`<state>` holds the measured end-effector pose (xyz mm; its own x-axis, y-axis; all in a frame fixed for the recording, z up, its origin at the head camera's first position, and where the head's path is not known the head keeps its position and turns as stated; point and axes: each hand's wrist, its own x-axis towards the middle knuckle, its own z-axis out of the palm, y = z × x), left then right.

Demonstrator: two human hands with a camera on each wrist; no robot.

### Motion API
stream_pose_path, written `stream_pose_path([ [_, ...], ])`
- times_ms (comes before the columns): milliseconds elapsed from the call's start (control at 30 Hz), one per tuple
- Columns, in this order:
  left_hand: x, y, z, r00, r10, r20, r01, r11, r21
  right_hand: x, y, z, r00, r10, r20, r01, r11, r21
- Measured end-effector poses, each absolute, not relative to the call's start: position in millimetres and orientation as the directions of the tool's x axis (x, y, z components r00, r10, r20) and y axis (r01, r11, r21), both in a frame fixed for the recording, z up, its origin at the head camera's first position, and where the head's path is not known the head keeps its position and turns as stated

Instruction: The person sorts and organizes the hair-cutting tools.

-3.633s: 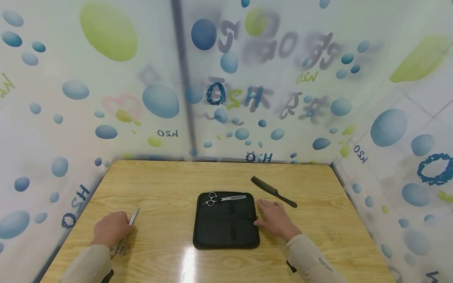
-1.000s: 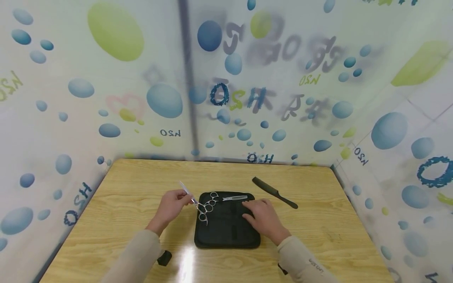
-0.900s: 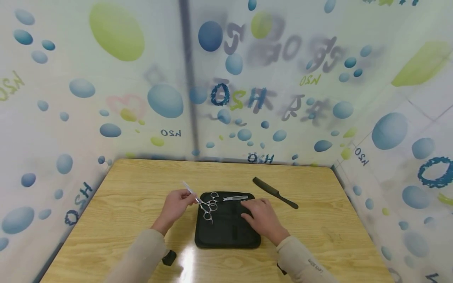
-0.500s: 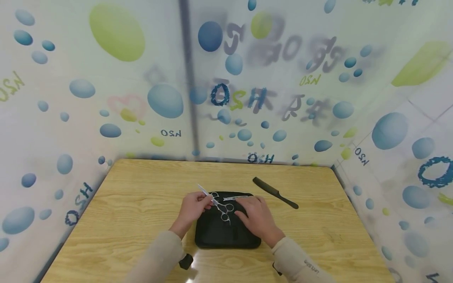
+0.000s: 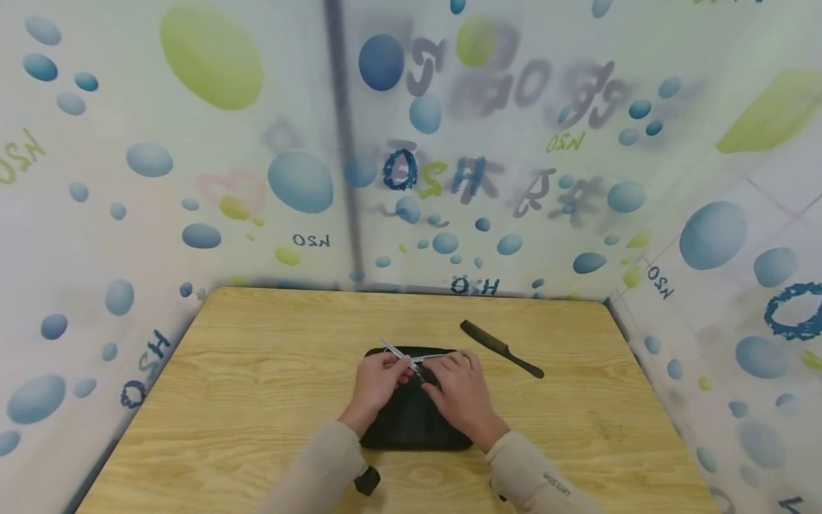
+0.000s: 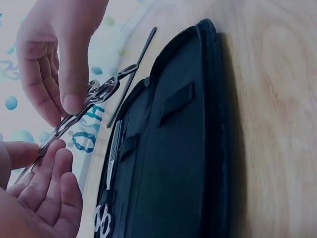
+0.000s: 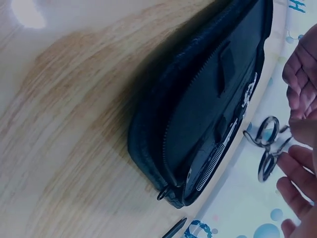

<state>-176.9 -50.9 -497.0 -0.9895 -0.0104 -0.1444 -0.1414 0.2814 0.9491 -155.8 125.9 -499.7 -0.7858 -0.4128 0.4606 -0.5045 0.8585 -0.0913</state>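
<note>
The left hand pinches glossy silver scissors by the blades between thumb and fingertips; they tilt above a black zip case with rounded corners, while the right hand pinches them nearer the ring handles. Toothed metal shears lie inside the case; rightmost, a slim dark comb rests on the grained wooden table

A wooden table bears a black case and dark comb.
</note>
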Motion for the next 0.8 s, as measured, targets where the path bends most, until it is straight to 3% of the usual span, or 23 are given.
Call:
stream_pose_path([
  [467, -173.7, -41.8, -503.9, -0.989, 0.007, -0.146, -0.136, 0.323, 0.937, -155.6, 126.1, -501.5, -0.81, -0.426, 0.404, -0.47, 0.882, -0.013],
  [800, -173.0, -42.3, -501.5, -0.994, 0.035, -0.108, -0.092, 0.314, 0.945, -159.1, 125.1, -502.2, -0.794, -0.425, 0.436, -0.472, 0.882, 0.0],
])
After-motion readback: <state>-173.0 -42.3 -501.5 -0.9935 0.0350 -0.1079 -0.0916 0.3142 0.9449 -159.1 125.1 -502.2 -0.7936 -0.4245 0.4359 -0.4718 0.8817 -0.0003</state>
